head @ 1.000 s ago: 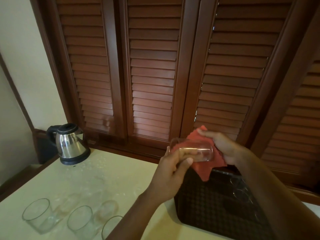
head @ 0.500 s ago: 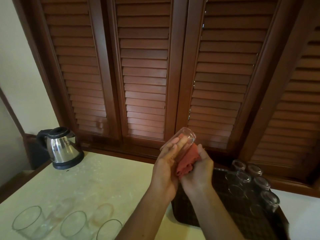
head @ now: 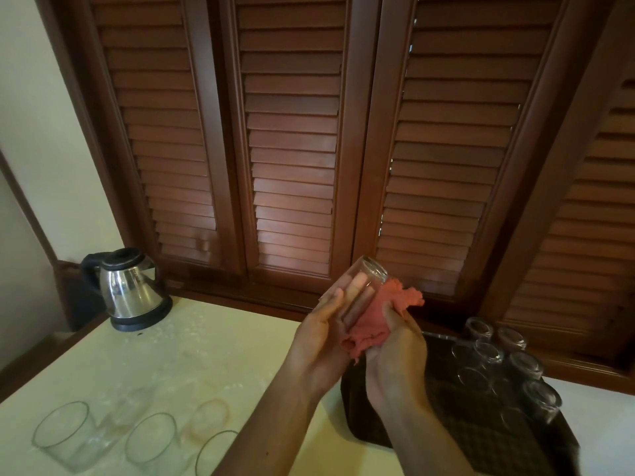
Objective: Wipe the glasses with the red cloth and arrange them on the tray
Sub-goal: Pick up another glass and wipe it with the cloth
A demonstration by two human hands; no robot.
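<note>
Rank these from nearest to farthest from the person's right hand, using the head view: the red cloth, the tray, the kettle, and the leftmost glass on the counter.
From the right hand:
1. Red cloth, gripped in that hand.
2. Tray, just below and to the right.
3. Kettle, far left at the back of the counter.
4. Leftmost glass, at the front left corner.

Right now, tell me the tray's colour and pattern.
Dark brown tray with a small checked pattern, seen in the head view.
</note>
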